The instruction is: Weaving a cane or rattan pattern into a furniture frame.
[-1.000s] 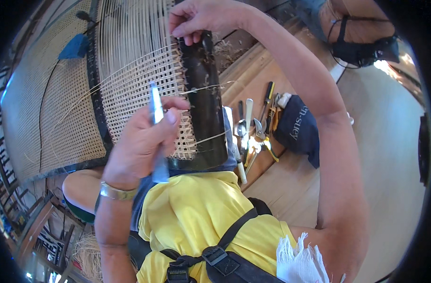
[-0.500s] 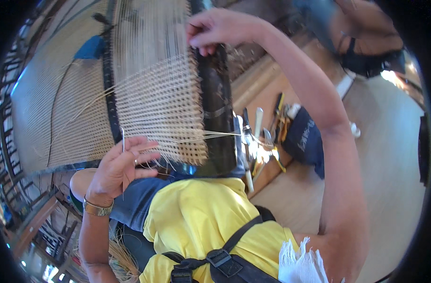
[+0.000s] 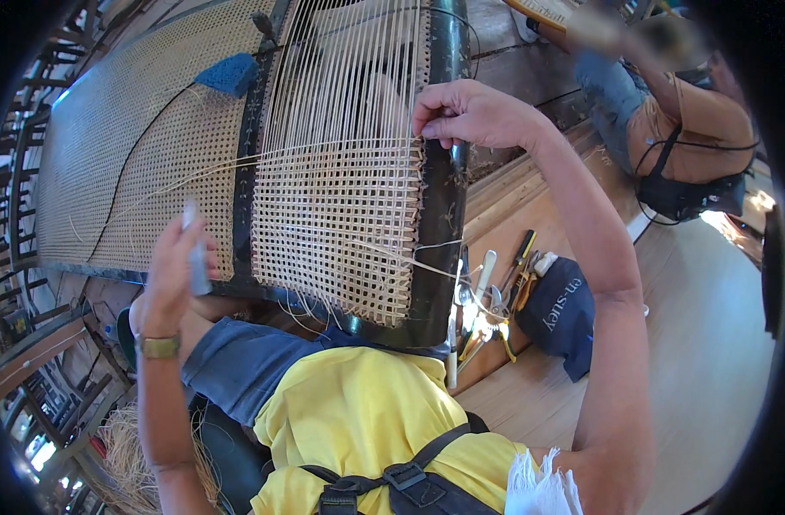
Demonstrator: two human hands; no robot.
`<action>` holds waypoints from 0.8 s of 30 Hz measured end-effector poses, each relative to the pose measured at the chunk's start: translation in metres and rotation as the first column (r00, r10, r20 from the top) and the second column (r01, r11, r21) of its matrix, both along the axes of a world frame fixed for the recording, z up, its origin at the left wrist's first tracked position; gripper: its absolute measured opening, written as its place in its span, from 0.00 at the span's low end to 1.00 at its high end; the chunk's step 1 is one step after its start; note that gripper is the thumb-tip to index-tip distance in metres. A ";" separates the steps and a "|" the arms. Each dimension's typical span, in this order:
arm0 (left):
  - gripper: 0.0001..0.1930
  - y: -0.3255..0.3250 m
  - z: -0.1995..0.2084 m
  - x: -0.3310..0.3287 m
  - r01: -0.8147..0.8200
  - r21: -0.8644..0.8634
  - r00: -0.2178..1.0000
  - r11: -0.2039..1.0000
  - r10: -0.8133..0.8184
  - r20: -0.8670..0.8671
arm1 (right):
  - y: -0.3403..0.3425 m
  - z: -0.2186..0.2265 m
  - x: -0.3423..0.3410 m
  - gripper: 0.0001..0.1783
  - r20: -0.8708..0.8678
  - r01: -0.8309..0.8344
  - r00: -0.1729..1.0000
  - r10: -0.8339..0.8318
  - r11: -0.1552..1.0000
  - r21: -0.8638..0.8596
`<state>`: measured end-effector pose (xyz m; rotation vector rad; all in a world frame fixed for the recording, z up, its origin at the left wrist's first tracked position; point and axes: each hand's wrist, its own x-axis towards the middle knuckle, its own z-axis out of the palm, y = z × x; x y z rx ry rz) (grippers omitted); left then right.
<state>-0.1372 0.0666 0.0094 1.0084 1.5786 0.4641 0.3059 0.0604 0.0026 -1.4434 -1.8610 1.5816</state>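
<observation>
My right hand (image 3: 482, 116) is closed in a pinch at the right edge of the woven cane panel (image 3: 332, 232), at the end of a loose cane strand (image 3: 349, 140) that lies across the upright strands. My left hand (image 3: 171, 275), smeared by motion, hovers over the lower left of the panelling. A slim metal needle (image 3: 197, 257) is held in it, blurred wide. The panel sits in a dark wooden frame (image 3: 444, 215); its lower part is woven into open squares, while the upper part has only upright strands.
A blue wedge (image 3: 227, 75) rests on the finished cane section (image 3: 143, 146). Pliers and other hand tools (image 3: 487, 318) lie on the boards at right, beside a dark blue cloth (image 3: 560, 313). Another person (image 3: 667, 120) sits at upper right. Loose cane (image 3: 143, 446) is bundled at lower left.
My left hand has moved left and slightly up from the panel's lower edge with the needle. My right hand has shifted right and down in view; the panel also appears shifted right.
</observation>
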 end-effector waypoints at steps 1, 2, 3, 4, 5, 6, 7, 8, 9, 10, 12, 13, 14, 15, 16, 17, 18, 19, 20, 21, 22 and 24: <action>0.13 -0.005 0.007 0.025 0.132 -0.080 0.989 0.988 -0.126 0.081 | 0.000 0.000 0.000 0.04 0.044 -0.004 0.999 0.002 0.999 0.049; 0.12 -0.009 0.013 0.050 0.269 -0.149 0.954 0.951 -0.243 0.173 | 0.001 -0.001 0.001 0.04 0.090 -0.009 0.996 0.001 0.995 0.096; 0.13 -0.012 0.007 0.068 0.362 -0.148 0.913 0.920 -0.318 0.256 | 0.002 -0.001 0.000 0.04 0.093 -0.012 0.996 0.003 0.995 0.095; 0.15 -0.016 -0.001 0.083 0.444 -0.139 0.864 0.885 -0.381 0.329 | 0.005 -0.001 -0.004 0.04 0.140 -0.071 0.989 0.044 0.979 0.191; 0.14 -0.021 -0.009 0.105 0.441 -0.149 0.848 0.885 -0.357 0.392 | 0.006 0.000 -0.005 0.04 0.197 -0.127 0.978 0.072 0.952 0.278; 0.13 -0.025 -0.015 0.125 0.440 -0.160 0.829 0.883 -0.331 0.451 | 0.007 0.000 -0.005 0.04 0.200 -0.127 0.977 0.073 0.953 0.276; 0.13 -0.025 -0.015 0.139 0.439 -0.159 0.829 0.884 -0.331 0.451 | 0.009 0.002 -0.006 0.04 0.228 -0.166 0.968 0.100 0.942 0.292; 0.13 -0.024 -0.014 0.151 0.459 -0.186 0.818 0.869 -0.332 0.469 | 0.009 0.004 -0.006 0.04 0.258 -0.203 0.958 0.125 0.931 0.304; 0.13 -0.023 -0.014 0.160 0.480 -0.212 0.807 0.851 -0.334 0.487 | 0.010 0.004 -0.006 0.04 0.259 -0.201 0.958 0.123 0.931 0.303; 0.13 -0.021 -0.015 0.167 0.481 -0.212 0.807 0.851 -0.335 0.487 | 0.012 0.004 -0.005 0.05 0.303 -0.251 0.941 0.150 0.911 0.328; 0.12 -0.017 -0.017 0.176 0.537 -0.218 0.760 0.815 -0.355 0.545 | 0.014 0.003 -0.005 0.05 0.344 -0.300 0.922 0.175 0.887 0.351; 0.12 -0.016 -0.020 0.179 0.536 -0.219 0.761 0.815 -0.354 0.543 | 0.014 0.001 -0.005 0.05 0.343 -0.298 0.925 0.166 0.875 0.382; 0.12 -0.015 -0.024 0.181 0.567 -0.145 0.748 0.811 -0.433 0.504 | 0.015 0.000 -0.004 0.06 0.341 -0.296 0.927 0.156 0.862 0.412; 0.12 -0.014 -0.026 0.183 0.597 -0.072 0.731 0.799 -0.506 0.457 | 0.016 -0.001 -0.004 0.06 0.339 -0.296 0.928 0.157 0.862 0.411; 0.12 -0.014 -0.028 0.184 0.596 -0.074 0.733 0.799 -0.504 0.456 | 0.018 -0.002 -0.004 0.06 0.337 -0.299 0.928 0.158 0.857 0.420; 0.12 -0.013 -0.026 0.185 0.590 -0.086 0.737 0.803 -0.491 0.464 | 0.018 -0.003 -0.004 0.06 0.335 -0.300 0.929 0.158 0.853 0.428; 0.12 -0.012 -0.024 0.186 0.583 -0.099 0.741 0.806 -0.478 0.472 | 0.018 -0.004 -0.004 0.06 0.332 -0.299 0.930 0.160 0.854 0.426; 0.12 -0.011 -0.022 0.188 0.582 -0.102 0.742 0.807 -0.476 0.472 | 0.017 -0.003 -0.004 0.07 0.340 -0.303 0.927 0.160 0.854 0.423; 0.13 -0.010 -0.019 0.191 0.568 -0.129 0.749 0.813 -0.446 0.490 | 0.017 -0.002 -0.004 0.07 0.349 -0.306 0.923 0.159 0.854 0.420; 0.13 -0.011 -0.018 0.193 0.555 -0.156 0.755 0.817 -0.415 0.508 | 0.017 -0.002 -0.003 0.07 0.349 -0.305 0.924 0.158 0.856 0.419; 0.13 -0.012 -0.018 0.196 0.556 -0.158 0.754 0.816 -0.415 0.509 | 0.018 -0.003 -0.003 0.07 0.355 -0.311 0.921 0.162 0.854 0.417; 0.14 -0.015 -0.018 0.200 0.513 -0.121 0.790 0.850 -0.412 0.454 | 0.019 0.000 -0.006 0.08 0.358 -0.320 0.918 0.170 0.851 0.417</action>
